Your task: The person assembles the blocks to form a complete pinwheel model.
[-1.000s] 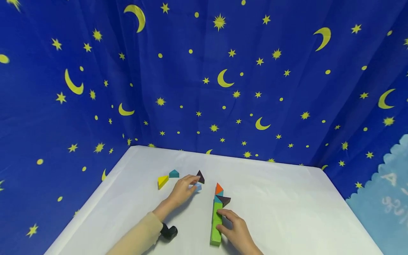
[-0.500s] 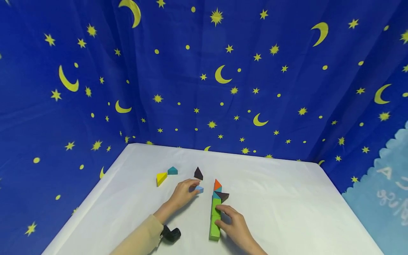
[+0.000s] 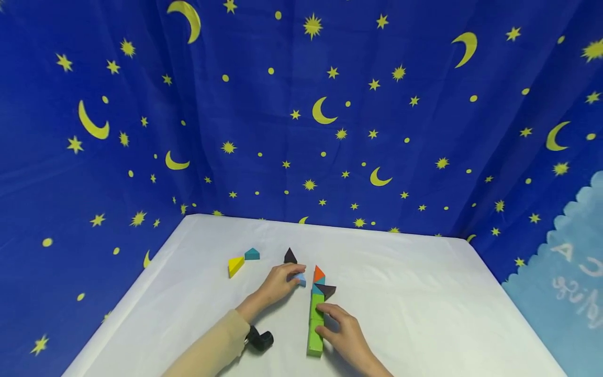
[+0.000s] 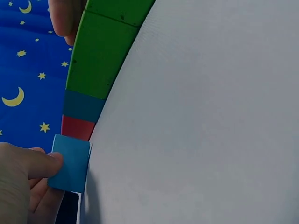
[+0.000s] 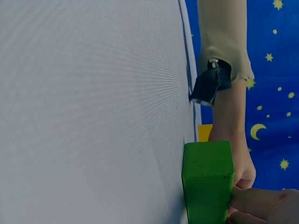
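My left hand (image 3: 281, 283) pinches a light blue wedge block (image 3: 300, 280) just left of the far end of a row of blocks. In the left wrist view the thumb lies on one face of this light blue block (image 4: 72, 163). The row has two green blocks (image 3: 316, 327) at the near end, then teal-blue pieces (image 3: 317, 289) and an orange triangle (image 3: 319, 273) at the tip. A dark brown triangle (image 3: 328, 291) sticks out to its right. My right hand (image 3: 347, 335) rests thumb and finger against the right side of the green blocks.
A yellow triangle (image 3: 235, 266) and a teal triangle (image 3: 252, 254) lie at the back left of the white table (image 3: 424, 303). Another dark triangle (image 3: 290, 256) stands behind my left hand. A black wrist camera (image 3: 261, 339) hangs by the left sleeve. Starry blue curtain (image 3: 264, 115) encloses the table.
My left hand has carried the light blue block to the right, closer to the row's orange tip. The right hand stays at the green blocks. The head view has shifted slightly.
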A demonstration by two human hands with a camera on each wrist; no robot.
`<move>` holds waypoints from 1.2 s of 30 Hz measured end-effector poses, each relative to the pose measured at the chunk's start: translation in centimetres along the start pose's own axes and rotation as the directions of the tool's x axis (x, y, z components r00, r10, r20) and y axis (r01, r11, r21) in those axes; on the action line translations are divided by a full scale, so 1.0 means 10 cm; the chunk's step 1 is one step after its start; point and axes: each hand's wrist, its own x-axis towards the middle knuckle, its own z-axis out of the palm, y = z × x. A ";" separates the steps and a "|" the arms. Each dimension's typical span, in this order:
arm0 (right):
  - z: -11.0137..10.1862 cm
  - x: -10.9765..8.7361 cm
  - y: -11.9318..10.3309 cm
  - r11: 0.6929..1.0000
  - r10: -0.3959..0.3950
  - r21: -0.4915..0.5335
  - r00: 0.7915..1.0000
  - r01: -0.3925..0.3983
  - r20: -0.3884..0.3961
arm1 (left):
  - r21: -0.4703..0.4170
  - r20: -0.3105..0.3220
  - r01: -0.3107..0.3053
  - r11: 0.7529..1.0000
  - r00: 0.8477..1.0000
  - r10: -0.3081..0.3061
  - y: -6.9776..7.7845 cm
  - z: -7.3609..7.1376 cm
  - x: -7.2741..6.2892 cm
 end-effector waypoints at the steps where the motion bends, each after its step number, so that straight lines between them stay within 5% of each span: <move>1: 0.00 0.00 0.00 1.000 -0.003 0.000 1.000 0.003 -0.002 | 0.001 0.003 0.000 1.000 1.000 0.000 0.00 0.01 0.02; 13: 0.00 0.00 -0.01 1.000 -0.007 0.022 1.000 0.007 0.015 | -0.111 -0.001 0.033 0.993 0.999 -0.033 0.00 0.09 0.09; 21: -0.01 -0.01 -0.01 1.000 -0.015 0.010 1.000 0.015 -0.002 | -0.081 -0.038 0.109 0.991 0.993 -0.113 -0.01 0.11 0.10; 36: -0.03 0.00 0.00 1.000 0.006 0.009 0.999 -0.006 0.035 | -0.083 -0.009 0.058 0.995 0.998 -0.059 -0.02 0.16 0.18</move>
